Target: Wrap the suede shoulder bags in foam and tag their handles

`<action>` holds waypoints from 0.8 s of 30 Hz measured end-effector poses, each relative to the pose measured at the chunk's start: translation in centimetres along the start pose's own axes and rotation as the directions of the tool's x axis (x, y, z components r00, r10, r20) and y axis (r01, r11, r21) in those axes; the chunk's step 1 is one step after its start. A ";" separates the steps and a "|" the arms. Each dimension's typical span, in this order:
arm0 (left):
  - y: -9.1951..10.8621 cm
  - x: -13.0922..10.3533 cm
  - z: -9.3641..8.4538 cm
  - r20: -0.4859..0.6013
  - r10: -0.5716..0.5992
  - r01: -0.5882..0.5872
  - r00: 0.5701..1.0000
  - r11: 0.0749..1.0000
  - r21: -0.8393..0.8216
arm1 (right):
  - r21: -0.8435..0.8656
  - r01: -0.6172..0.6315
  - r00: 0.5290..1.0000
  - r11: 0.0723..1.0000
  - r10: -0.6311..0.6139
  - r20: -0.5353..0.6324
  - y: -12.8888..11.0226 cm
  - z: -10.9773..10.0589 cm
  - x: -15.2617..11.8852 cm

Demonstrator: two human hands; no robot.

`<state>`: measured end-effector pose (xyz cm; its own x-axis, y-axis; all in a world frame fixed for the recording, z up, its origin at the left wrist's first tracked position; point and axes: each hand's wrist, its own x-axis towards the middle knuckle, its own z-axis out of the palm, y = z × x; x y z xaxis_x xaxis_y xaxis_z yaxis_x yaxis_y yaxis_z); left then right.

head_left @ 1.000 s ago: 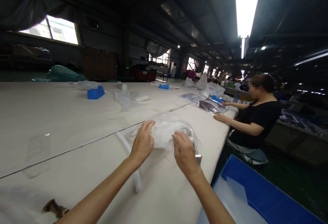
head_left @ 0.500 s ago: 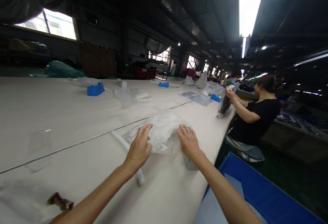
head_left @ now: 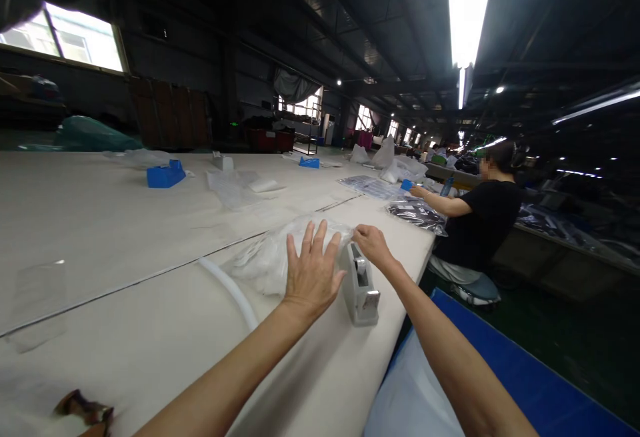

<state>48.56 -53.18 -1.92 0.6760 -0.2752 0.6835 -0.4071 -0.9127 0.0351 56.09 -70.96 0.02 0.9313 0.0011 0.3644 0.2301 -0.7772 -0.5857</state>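
Observation:
A pile of clear plastic bags (head_left: 267, 260) lies on the white table in front of me. My left hand (head_left: 313, 270) is spread flat over the pile's near right side, palm down, holding nothing. At the pile's right edge, my right hand (head_left: 373, 245) is closed in a pinch on the plastic; the fingertips' exact hold is partly hidden. Just below that hand stands a grey tape dispenser (head_left: 364, 310), its roll core showing. A white curved tube-like strip (head_left: 230, 287) lies to the left of my left hand.
Blue tape dispensers (head_left: 165, 177) and loose plastic sheets (head_left: 233, 190) lie farther back on the table (head_left: 125, 237). A co-worker (head_left: 480, 217) sits at the right edge by a bagged dark garment (head_left: 415, 215). A blue bin (head_left: 500, 357) stands below the edge.
My left hand has moved right and spread flat over the bags. My right hand has closed at their edge, uncovering the tape dispenser. The co-worker's bagged garment now lies on the table.

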 end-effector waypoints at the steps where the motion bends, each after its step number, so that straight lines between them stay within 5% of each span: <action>1: -0.1 0.1 0.8 0.042 0.003 -0.003 0.999 1.000 0.017 | 0.045 -0.014 1.000 0.999 0.015 -0.024 0.4 -0.3 -0.7; 3: -1.1 0.1 2.1 0.083 -0.021 0.017 0.996 0.998 0.056 | 0.116 -0.044 0.996 0.992 0.052 -0.068 1.8 -0.6 -3.0; 6: -3.0 -0.8 2.3 -0.051 -0.044 0.047 0.998 0.996 0.071 | 0.187 -0.157 0.980 0.970 0.177 -0.094 4.9 0.3 -8.3; 8: -3.1 -2.2 1.9 -0.142 0.083 -0.086 0.986 0.996 -0.017 | 0.252 -0.293 0.944 0.922 0.320 -0.075 6.6 1.9 -11.8; 10: -2.2 -3.9 1.9 -0.032 0.294 -0.295 0.955 0.942 -0.157 | 0.280 -0.342 0.926 0.897 0.373 -0.063 7.3 4.0 -14.0; 12: -0.7 -5.4 2.8 0.185 0.420 -0.365 0.888 0.891 -0.268 | 0.292 -0.339 0.922 0.894 0.378 -0.088 7.0 5.9 -14.7; 14: 0.3 -6.4 4.6 0.340 0.369 -0.295 0.865 0.922 -0.251 | 0.315 -0.346 0.901 0.884 0.407 -0.152 6.2 7.2 -14.2; 19: -0.1 -6.4 9.2 0.401 0.105 -0.082 0.910 0.994 -0.073 | 0.394 -0.334 0.820 0.856 0.470 -0.325 5.2 8.3 -12.4; 24: -1.6 -6.5 9.3 0.448 0.136 -0.119 0.884 0.991 -0.066 | 0.412 -0.310 0.797 0.857 0.471 -0.378 5.8 6.7 -13.1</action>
<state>50.51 -52.71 -13.25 0.8171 -0.5025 0.2825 -0.5242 -0.8516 0.0016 47.12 -71.29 -13.02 0.7441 -0.6026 0.2884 0.0246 -0.4067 -0.9132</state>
